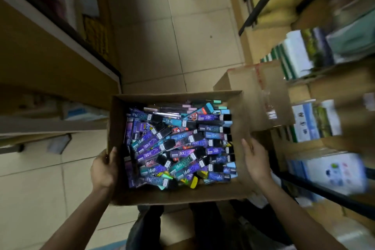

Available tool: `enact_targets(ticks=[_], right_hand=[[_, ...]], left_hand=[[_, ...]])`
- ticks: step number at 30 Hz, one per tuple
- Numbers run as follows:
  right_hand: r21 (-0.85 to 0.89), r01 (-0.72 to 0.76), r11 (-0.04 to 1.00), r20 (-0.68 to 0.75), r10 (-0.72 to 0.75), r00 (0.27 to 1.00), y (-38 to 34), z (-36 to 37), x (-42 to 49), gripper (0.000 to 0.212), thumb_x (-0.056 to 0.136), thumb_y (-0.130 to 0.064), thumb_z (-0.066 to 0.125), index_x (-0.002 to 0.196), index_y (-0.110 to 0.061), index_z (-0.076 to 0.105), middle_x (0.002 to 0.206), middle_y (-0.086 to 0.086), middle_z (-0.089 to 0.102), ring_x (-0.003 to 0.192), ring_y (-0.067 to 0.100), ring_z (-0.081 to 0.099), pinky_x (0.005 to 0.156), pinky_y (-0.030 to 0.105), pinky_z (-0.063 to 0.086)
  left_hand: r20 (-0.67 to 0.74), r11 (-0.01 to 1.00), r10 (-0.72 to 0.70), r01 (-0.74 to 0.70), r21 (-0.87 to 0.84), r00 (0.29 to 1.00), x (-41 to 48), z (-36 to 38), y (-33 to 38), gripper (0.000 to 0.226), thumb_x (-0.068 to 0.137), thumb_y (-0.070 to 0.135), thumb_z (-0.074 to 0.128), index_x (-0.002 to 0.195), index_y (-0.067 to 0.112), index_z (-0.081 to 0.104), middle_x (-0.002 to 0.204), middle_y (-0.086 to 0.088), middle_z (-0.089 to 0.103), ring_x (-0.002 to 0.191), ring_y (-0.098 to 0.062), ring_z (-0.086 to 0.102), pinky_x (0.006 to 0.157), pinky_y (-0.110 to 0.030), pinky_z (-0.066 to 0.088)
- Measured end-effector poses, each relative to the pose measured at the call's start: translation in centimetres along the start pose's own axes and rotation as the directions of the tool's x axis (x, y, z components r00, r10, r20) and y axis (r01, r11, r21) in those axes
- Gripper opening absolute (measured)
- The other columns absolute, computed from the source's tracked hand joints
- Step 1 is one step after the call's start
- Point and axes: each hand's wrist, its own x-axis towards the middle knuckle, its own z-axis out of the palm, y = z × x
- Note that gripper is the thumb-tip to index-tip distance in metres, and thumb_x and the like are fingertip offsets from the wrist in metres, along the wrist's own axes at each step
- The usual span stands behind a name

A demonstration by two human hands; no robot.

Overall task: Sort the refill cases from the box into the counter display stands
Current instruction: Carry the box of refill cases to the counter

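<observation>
Head view, the only one: an open brown cardboard box (239,193) sat low in front of the person, above their dark-trousered legs (205,221), carried between the two hands rather than resting on any bench. The left hand (103,170) was curled around the box's left wall, thumb hooked over the rim and fingers (95,176) wrapped outside, likely bearing much of the load. The right hand (256,161) lay flat and spread against the right-hand flap, palm turned inward, fingers together and straight; it pressed rather than clasped, probably to steady the box and stop it swinging. Inside lay a loose heap of slim purple, teal and black refill cases (178,146), crossing one another at all angles, a few stacked neatly along the far and right side. None had been lifted out, so sorting appeared not yet begun; the step in hand looked like moving the box to the work spot. No counter display stands could be made out. The beige tiled floor (182,36) ran ahead as a narrow aisle. A closed taped brown carton (253,95) stood just beyond the box's right corner, near enough to be bumped. Right-hand shelves of stacked white and green packs (300,55) were blurred, left wooden shelving (50,63) dim; contents unreadable. With one hand only pressing flat, a tilt could spill the heap.
</observation>
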Motion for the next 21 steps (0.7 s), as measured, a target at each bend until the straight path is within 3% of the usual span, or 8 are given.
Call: enact_targets(ticks=[3, 6, 8, 11, 15, 19, 21], right_hand=[[0.000, 0.059, 0.998, 0.003, -0.059, 0.998, -4.9, -5.1, -3.1, 0.021, 0.098, -0.028, 0.045, 0.089, -0.017, 0.060, 0.085, 0.001, 0.067, 0.079, 0.012, 0.064, 0.071, 0.034, 0.051], [-0.069, 0.142, 0.988, 0.010, -0.141, 0.990, -9.3, -9.7, -4.5, 0.029, 0.098, -0.027, 0.046, 0.082, -0.006, 0.057, 0.076, 0.007, 0.063, 0.072, 0.022, 0.062, 0.068, 0.036, 0.049], [-0.075, 0.224, 0.972, -0.013, -0.226, 0.974, -12.2, -12.4, -5.2, 0.028, 0.098, -0.022, 0.047, 0.072, -0.011, 0.052, 0.064, -0.002, 0.054, 0.061, 0.011, 0.053, 0.058, 0.024, 0.042], [-0.078, 0.312, 0.947, -0.054, -0.317, 0.947, -16.5, -15.0, -5.3, 0.038, 0.097, -0.014, 0.048, 0.061, -0.024, 0.040, 0.057, -0.010, 0.042, 0.052, -0.001, 0.041, 0.048, 0.008, 0.033], [-0.102, 0.314, 0.944, -0.082, -0.323, 0.943, -20.8, -16.8, -3.1, 0.038, 0.098, -0.017, 0.048, 0.060, -0.020, 0.040, 0.056, -0.008, 0.039, 0.049, 0.002, 0.037, 0.044, 0.007, 0.032], [-0.184, 0.298, 0.937, -0.088, -0.317, 0.944, -24.7, -17.0, 0.9, 0.030, 0.098, -0.026, 0.047, 0.077, -0.006, 0.054, 0.057, 0.000, 0.042, 0.051, 0.012, 0.037, 0.046, 0.025, 0.029], [-0.194, 0.295, 0.936, -0.095, -0.317, 0.944, -26.9, -16.6, 3.2, 0.029, 0.098, -0.024, 0.047, 0.077, -0.005, 0.055, 0.059, 0.003, 0.047, 0.052, 0.014, 0.041, 0.048, 0.026, 0.030]], left_hand=[[-0.024, 1.000, 0.018, -0.018, -0.020, 1.000, -4.1, -4.4, 5.5, 0.033, 0.097, 0.034, 0.046, 0.104, 0.005, 0.062, 0.099, -0.022, 0.067, 0.097, -0.037, 0.062, 0.084, -0.048, 0.049], [-0.072, 0.994, 0.037, -0.044, -0.099, 0.997, -7.3, -7.5, 10.3, 0.036, 0.097, 0.031, 0.049, 0.105, -0.001, 0.063, 0.101, -0.019, 0.067, 0.098, -0.025, 0.061, 0.084, -0.040, 0.046], [-0.120, 0.988, 0.062, -0.077, -0.132, 0.991, -8.9, -8.9, 13.1, 0.035, 0.096, 0.031, 0.051, 0.092, -0.002, 0.064, 0.084, -0.013, 0.063, 0.081, -0.015, 0.053, 0.066, -0.030, 0.041], [-0.177, 0.985, 0.109, -0.131, -0.116, 0.978, -9.8, -10.2, 16.3, 0.042, 0.094, 0.040, 0.052, 0.076, 0.003, 0.060, 0.067, -0.009, 0.053, 0.065, -0.014, 0.042, 0.050, -0.030, 0.031], [-0.178, 0.988, 0.117, -0.133, -0.080, 0.977, -8.9, -11.1, 20.6, 0.041, 0.089, 0.055, 0.049, 0.082, 0.018, 0.064, 0.074, -0.006, 0.062, 0.069, -0.022, 0.055, 0.065, -0.035, 0.044], [-0.161, 0.988, 0.130, -0.142, -0.066, 0.978, -5.6, -11.2, 25.9, 0.038, 0.091, 0.053, 0.047, 0.070, 0.023, 0.058, 0.075, -0.001, 0.062, 0.076, -0.027, 0.060, 0.073, -0.042, 0.050], [-0.154, 0.989, 0.126, -0.136, -0.053, 0.980, -3.3, -11.1, 28.5, 0.038, 0.093, 0.050, 0.047, 0.065, 0.025, 0.055, 0.076, -0.002, 0.062, 0.078, -0.027, 0.060, 0.076, -0.043, 0.050]])
